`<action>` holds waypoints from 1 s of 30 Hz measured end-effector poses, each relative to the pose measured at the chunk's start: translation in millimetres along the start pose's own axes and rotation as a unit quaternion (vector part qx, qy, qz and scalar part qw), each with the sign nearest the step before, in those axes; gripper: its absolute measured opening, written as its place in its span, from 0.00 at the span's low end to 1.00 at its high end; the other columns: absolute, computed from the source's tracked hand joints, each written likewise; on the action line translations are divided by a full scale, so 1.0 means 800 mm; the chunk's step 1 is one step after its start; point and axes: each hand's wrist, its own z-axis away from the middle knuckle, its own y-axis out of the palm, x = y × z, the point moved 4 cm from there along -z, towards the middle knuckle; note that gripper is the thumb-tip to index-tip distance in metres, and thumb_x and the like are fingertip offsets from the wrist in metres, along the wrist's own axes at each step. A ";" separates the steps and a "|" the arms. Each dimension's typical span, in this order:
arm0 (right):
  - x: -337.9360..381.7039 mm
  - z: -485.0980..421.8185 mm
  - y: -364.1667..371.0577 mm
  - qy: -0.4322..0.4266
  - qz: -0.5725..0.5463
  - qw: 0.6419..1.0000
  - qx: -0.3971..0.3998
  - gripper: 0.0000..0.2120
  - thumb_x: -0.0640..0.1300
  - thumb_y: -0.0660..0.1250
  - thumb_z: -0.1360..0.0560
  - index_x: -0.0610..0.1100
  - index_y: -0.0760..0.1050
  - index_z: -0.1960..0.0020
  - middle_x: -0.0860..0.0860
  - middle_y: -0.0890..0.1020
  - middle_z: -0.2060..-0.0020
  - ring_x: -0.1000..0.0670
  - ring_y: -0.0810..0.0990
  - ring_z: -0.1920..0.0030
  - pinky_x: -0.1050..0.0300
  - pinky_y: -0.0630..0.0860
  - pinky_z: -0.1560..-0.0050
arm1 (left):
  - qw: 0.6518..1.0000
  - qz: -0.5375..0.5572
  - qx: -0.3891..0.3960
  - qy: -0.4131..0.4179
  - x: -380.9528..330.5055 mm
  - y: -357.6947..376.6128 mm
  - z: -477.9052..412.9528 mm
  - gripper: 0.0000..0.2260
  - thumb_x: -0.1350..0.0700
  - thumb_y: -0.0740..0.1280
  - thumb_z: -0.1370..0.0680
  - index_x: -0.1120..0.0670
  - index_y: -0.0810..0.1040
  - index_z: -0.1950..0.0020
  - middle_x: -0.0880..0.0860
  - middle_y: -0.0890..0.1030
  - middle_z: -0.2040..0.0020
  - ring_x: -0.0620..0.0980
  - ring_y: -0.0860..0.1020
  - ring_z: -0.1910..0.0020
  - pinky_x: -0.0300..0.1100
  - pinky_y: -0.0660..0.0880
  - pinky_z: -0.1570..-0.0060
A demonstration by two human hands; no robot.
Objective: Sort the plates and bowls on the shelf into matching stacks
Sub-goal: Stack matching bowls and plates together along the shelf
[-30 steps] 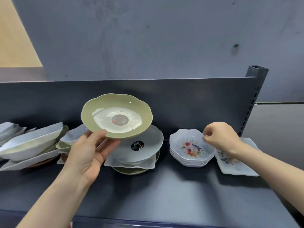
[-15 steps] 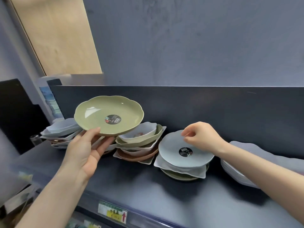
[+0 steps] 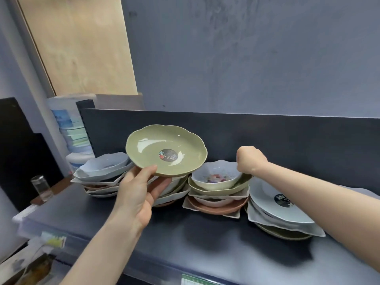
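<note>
My left hand [image 3: 137, 194] holds a green scalloped plate [image 3: 156, 149] with a black sticker by its near rim, raised above the dark shelf [image 3: 205, 243]. My right hand [image 3: 249, 160] is curled at the right rim of a white floral bowl [image 3: 205, 179], apparently gripping it; its fingertips are hidden. That bowl tops a mixed middle stack with green and white dishes and a terracotta plate [image 3: 216, 208]. To the right a pale plate with a black sticker [image 3: 265, 200] lies on another mixed stack. A stack of pale bowls [image 3: 102, 169] stands at the left.
The shelf's dark back panel [image 3: 287, 140] rises right behind the stacks. A glass jar [image 3: 41, 188] and a large water bottle [image 3: 70, 128] stand past the shelf's left end. A price label strip runs along the front edge.
The view has swung left along the shelf. My right hand moved from the floral stack, over the pale stickered plate, to the floral bowl on the middle stack. My left hand keeps the green plate.
</note>
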 end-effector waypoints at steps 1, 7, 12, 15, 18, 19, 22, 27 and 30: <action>0.002 -0.003 0.004 0.015 0.003 1.000 0.002 0.07 0.29 0.58 0.33 0.39 0.71 0.63 0.45 0.74 0.66 0.44 0.70 0.67 0.57 0.69 0.66 | 1.000 0.001 0.009 -0.009 0.000 -0.003 -0.007 0.06 0.67 0.63 0.23 0.59 0.75 0.48 0.55 0.79 0.49 0.51 0.79 0.52 0.47 0.83 0.61; -0.002 -0.003 -0.002 0.083 -0.125 0.988 -0.045 0.12 0.30 0.60 0.36 0.37 0.82 0.61 0.43 0.84 0.64 0.44 0.84 0.66 0.53 0.81 0.65 | 0.998 0.010 0.041 -0.052 0.004 -0.010 -0.038 0.12 0.67 0.63 0.23 0.61 0.74 0.39 0.57 0.78 0.44 0.51 0.79 0.53 0.47 0.83 0.59; -0.037 0.024 -0.058 0.086 -0.111 0.981 -0.137 0.10 0.31 0.62 0.38 0.43 0.79 0.70 0.48 0.84 0.65 0.44 0.84 0.63 0.49 0.83 0.60 | 0.993 0.021 0.074 -0.087 0.018 0.013 -0.052 0.09 0.66 0.63 0.22 0.59 0.75 0.44 0.56 0.80 0.49 0.53 0.81 0.52 0.47 0.83 0.60; -0.086 0.048 -0.081 0.130 -0.137 0.968 -0.166 0.10 0.31 0.63 0.39 0.40 0.82 0.67 0.47 0.85 0.66 0.46 0.85 0.68 0.48 0.84 0.61 | 0.988 0.019 0.100 -0.114 0.036 0.035 -0.054 0.07 0.66 0.64 0.22 0.59 0.75 0.45 0.58 0.80 0.45 0.55 0.81 0.49 0.47 0.83 0.59; -0.142 0.082 -0.104 0.189 -0.152 0.951 -0.193 0.11 0.31 0.63 0.38 0.39 0.84 0.64 0.45 0.85 0.64 0.47 0.85 0.70 0.46 0.84 0.60 | 0.982 0.015 0.129 -0.136 0.056 0.062 -0.049 0.08 0.66 0.64 0.23 0.60 0.75 0.44 0.59 0.80 0.45 0.54 0.81 0.52 0.47 0.83 0.60; -0.164 0.095 -0.111 0.212 -0.156 0.944 -0.200 0.11 0.31 0.63 0.37 0.40 0.84 0.64 0.47 0.85 0.64 0.47 0.85 0.69 0.47 0.84 0.60 | 0.979 0.013 0.141 -0.146 0.064 0.074 -0.046 0.08 0.66 0.64 0.23 0.60 0.75 0.45 0.59 0.80 0.46 0.53 0.81 0.52 0.46 0.83 0.61; -0.224 0.130 -0.122 0.268 -0.172 0.924 -0.212 0.12 0.31 0.65 0.37 0.44 0.84 0.66 0.50 0.85 0.65 0.47 0.85 0.69 0.45 0.84 0.61 | 0.973 0.008 0.167 -0.162 0.081 0.101 -0.035 0.09 0.66 0.64 0.23 0.61 0.74 0.43 0.58 0.80 0.47 0.52 0.81 0.53 0.45 0.82 0.63; -0.317 0.176 -0.128 0.340 -0.189 0.891 -0.233 0.13 0.29 0.66 0.35 0.44 0.83 0.70 0.47 0.85 0.66 0.46 0.85 0.69 0.46 0.84 0.59 | 0.968 0.008 0.190 -0.167 0.107 0.147 -0.004 0.12 0.67 0.64 0.23 0.63 0.74 0.39 0.57 0.81 0.51 0.48 0.84 0.63 0.47 0.82 0.59; -0.360 0.195 -0.126 0.361 -0.183 0.884 -0.236 0.14 0.30 0.65 0.34 0.45 0.82 0.70 0.49 0.85 0.68 0.48 0.85 0.70 0.47 0.84 0.57 | 0.964 0.000 0.195 -0.178 0.122 0.169 0.015 0.14 0.66 0.64 0.23 0.64 0.73 0.37 0.59 0.82 0.49 0.49 0.84 0.63 0.46 0.83 0.60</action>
